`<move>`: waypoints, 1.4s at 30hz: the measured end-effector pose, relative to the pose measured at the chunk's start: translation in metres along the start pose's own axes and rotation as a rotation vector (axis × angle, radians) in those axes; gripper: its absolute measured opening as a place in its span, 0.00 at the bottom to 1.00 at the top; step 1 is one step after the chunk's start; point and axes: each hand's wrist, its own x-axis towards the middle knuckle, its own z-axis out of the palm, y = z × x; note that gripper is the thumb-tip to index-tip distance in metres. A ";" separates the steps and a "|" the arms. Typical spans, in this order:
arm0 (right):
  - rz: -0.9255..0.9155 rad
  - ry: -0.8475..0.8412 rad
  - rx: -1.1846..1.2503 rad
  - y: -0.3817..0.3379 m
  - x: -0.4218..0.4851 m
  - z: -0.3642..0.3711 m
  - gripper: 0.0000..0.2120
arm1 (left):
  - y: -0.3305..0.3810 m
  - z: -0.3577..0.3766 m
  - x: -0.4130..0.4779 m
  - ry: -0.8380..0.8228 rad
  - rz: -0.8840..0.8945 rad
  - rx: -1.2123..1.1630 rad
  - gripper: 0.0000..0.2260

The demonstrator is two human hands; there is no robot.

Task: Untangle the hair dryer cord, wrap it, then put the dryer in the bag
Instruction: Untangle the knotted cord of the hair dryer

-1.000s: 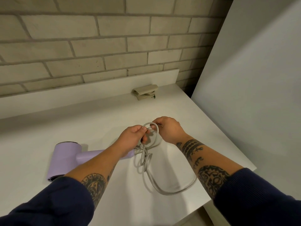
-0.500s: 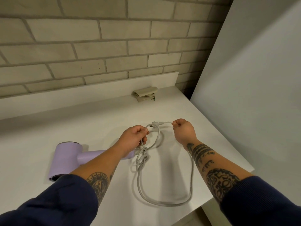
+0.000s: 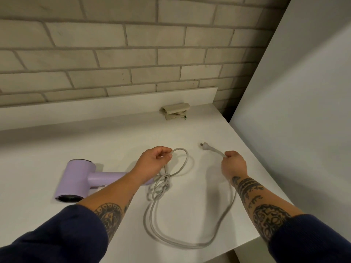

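A lilac hair dryer (image 3: 77,179) lies on its side on the white counter (image 3: 57,145), nozzle towards me. Its grey cord (image 3: 182,245) runs from the handle into a tangled knot (image 3: 161,185), then sweeps in a wide loop near the counter's front edge. My left hand (image 3: 153,162) pinches a small loop of cord just above the knot. Off to the right, my right hand (image 3: 232,165) grips the cord close to its end, and the plug (image 3: 206,146) sticks out free past my fist. A folded beige bag (image 3: 175,111) sits at the back of the counter.
A brick wall rises behind the counter's low white backsplash (image 3: 114,105). A large white panel (image 3: 294,111) stands along the right side. The counter's front right corner (image 3: 266,238) is close to my right forearm.
My right hand has pulled the plug end out through the loop and moved right, away from my left hand. The cord loop on the counter has widened. The dryer has not moved.
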 end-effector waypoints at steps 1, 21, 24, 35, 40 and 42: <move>0.010 -0.025 -0.045 0.001 0.001 -0.001 0.21 | 0.001 -0.001 -0.002 0.035 0.012 0.012 0.05; -0.922 -0.449 -0.649 -0.071 -0.048 0.058 0.12 | -0.003 -0.014 -0.075 -0.024 -0.225 0.400 0.11; -0.942 -0.486 -0.628 -0.047 -0.041 0.060 0.11 | -0.005 -0.004 -0.075 -0.009 -0.220 0.475 0.11; -0.957 -0.440 -0.666 -0.014 -0.039 0.060 0.11 | -0.003 0.033 -0.063 0.006 -0.282 0.796 0.12; -0.903 -0.415 -0.616 -0.018 -0.039 0.057 0.11 | 0.002 0.036 -0.056 -0.054 -0.404 0.820 0.17; -0.863 -0.425 -0.549 -0.022 -0.039 0.056 0.11 | 0.009 0.034 -0.053 -0.053 -0.437 0.725 0.12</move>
